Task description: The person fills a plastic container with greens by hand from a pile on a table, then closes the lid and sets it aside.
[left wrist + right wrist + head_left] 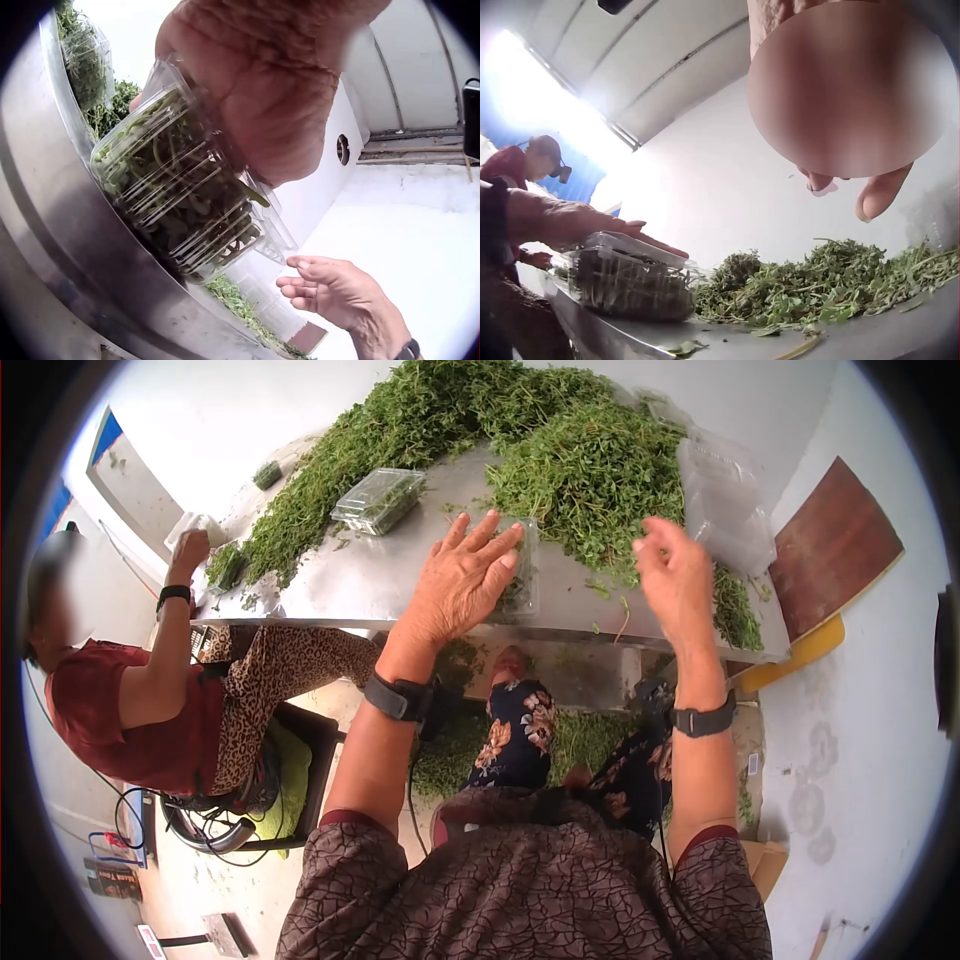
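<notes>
Flat on the lid, our left hand [462,575] presses straight fingers onto a clear ribbed plastic clamshell box packed with green herb sprigs [519,582], which sits near the front edge of the shiny metal table [380,575]. Our right hand [678,575] hovers just beside it, fingers loosely curled, holding nothing. We judge the box light, thin-walled and springy, best taken by its rim. Only the left wrist view shows the packed sprigs and ribs; the head view alone shows the large heap of loose herbs [590,470] behind.
</notes>
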Available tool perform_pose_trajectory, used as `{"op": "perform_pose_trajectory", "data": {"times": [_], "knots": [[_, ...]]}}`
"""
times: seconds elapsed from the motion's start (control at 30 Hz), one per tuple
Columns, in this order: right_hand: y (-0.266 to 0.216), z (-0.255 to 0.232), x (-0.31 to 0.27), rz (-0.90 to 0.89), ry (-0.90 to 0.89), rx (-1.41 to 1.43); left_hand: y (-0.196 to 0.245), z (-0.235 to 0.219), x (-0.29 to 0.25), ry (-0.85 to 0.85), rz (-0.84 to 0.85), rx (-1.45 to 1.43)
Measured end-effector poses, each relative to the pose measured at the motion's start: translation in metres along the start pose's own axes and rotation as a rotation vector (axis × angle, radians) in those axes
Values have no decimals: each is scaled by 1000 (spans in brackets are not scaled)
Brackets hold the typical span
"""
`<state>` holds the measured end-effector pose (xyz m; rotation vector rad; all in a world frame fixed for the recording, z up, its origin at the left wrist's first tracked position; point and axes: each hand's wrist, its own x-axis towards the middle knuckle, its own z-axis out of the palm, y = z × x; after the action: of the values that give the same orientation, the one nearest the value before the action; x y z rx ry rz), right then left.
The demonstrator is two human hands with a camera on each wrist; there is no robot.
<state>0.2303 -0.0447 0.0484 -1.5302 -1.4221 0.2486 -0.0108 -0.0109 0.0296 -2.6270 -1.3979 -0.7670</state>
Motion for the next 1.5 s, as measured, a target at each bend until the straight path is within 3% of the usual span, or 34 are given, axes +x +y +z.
{"op": "perform_pose_trajectory", "data": {"times": [0.07,0.17,0.3,0.6,0.83,1.13,1.27,1.33,1.5], "knots": [[-20,5,-21,138,-221,361,-2,0,1,-24,-15,-60],[-21,27,-43,72,-336,470,-4,-6,-1,-44,-79,-269],[-24,38,-56,127,-404,522,-2,-19,-4,-23,-216,-722],[-35,43,-65,203,-426,635,-5,-27,-7,107,-202,-927],[-37,46,-68,245,-417,645,-12,-17,-14,53,-150,-677],[-46,44,-71,186,-383,650,-13,-21,-28,133,131,-229],[-44,44,-72,176,-399,621,-11,-15,-33,147,93,-274],[-40,45,-71,172,-382,613,-13,-13,-34,166,34,-505],[-35,48,-72,200,-383,619,-15,-7,-34,253,6,-625]]}}
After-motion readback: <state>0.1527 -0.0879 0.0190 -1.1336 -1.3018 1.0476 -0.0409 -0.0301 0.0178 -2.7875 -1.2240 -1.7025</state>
